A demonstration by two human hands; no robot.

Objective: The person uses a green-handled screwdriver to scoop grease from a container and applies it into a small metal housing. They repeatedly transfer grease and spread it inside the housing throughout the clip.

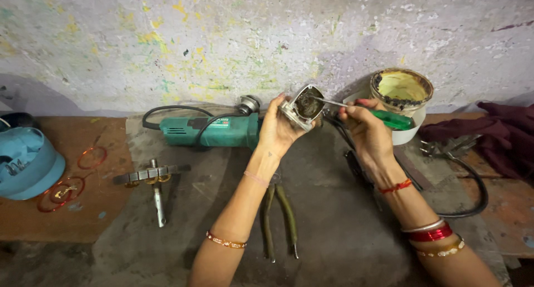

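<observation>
My left hand [276,130] holds up a small grey metal gear housing [301,106], its open greasy cavity turned toward me. My right hand [365,132] grips a green-handled screwdriver [392,119]; its thin shaft reaches left and the tip sits inside the housing's cavity. Behind my left hand a green angle grinder [217,130] lies on the bench with its black cord looping over it.
A tin of yellowish grease [401,89] stands on a white container at the back right. Pliers with olive handles [280,216] lie between my forearms. A metal puller tool [153,177], copper wire coils [61,189], a blue housing [25,161] and dark red cloth [498,132] surround them.
</observation>
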